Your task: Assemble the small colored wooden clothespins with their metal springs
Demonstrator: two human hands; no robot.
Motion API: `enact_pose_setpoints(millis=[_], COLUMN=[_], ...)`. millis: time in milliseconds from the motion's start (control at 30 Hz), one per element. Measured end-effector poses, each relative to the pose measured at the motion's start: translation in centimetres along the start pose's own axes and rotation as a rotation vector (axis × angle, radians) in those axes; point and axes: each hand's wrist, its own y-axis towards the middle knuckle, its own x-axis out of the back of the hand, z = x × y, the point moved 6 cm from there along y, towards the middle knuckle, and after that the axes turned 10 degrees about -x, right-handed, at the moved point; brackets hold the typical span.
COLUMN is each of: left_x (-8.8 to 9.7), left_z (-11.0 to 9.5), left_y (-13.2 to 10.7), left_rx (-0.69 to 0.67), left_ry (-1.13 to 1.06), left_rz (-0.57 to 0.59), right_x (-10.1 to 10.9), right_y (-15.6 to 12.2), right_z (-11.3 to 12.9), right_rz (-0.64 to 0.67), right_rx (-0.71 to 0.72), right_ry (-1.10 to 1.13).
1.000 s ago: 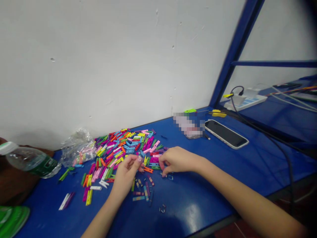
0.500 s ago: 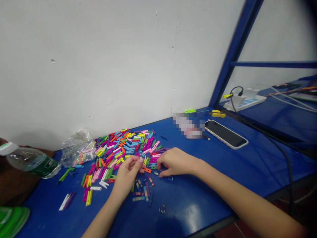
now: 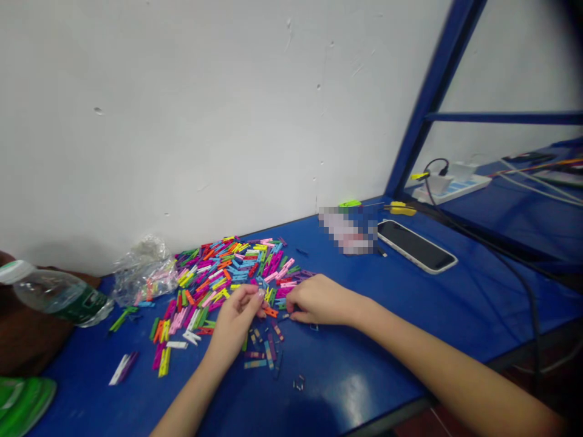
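On the glossy blue desk, the left hand pinches a small pink piece beside a heap of painted wooden clothespins; the right hand is lowered, its grip unclear.

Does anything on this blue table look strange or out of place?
Yes: small dark metal pieces, probably springs, lie loose on the blue table, away from the heap of colourful wooden clothespins. They look odd because such springs normally sit inside clothespins.
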Motion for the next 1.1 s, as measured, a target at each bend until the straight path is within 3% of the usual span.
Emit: enact_pose_setpoints(millis=[267, 567, 700, 933, 1100], left_x=[-0.6, -0.9, -0.6, -0.2, -0.1], left_z=[-1.1, -1.3, -0.9, -1.1, -1.1], left_y=[-0.6, -0.9, -0.7, -0.7, -0.8], left_rx=[-0.123, -0.109, -0.059, -0.004, -0.034], left_ry=[0.328, 0.299, 0.167, -0.038, -0.006], left_rz=[0.109, 0.136, 0.096, -0.031, -0.075], right_x=[1.2, 1.6, 1.9, 0.7, -0.4], right_y=[0.2, -0.2, -0.2, 0.6, 0.9], right_z=[-0.4, 0.3, 0.1, -0.3, -0.2], right_rz=[-0.098, -0.131, -0.188, -0.211, -0.241], right_rx=[-0.048, -0.047, -0.063, -0.152, -0.177], right_ry=[-0.012, 0.134, 0.363, 0.987, 1.134])
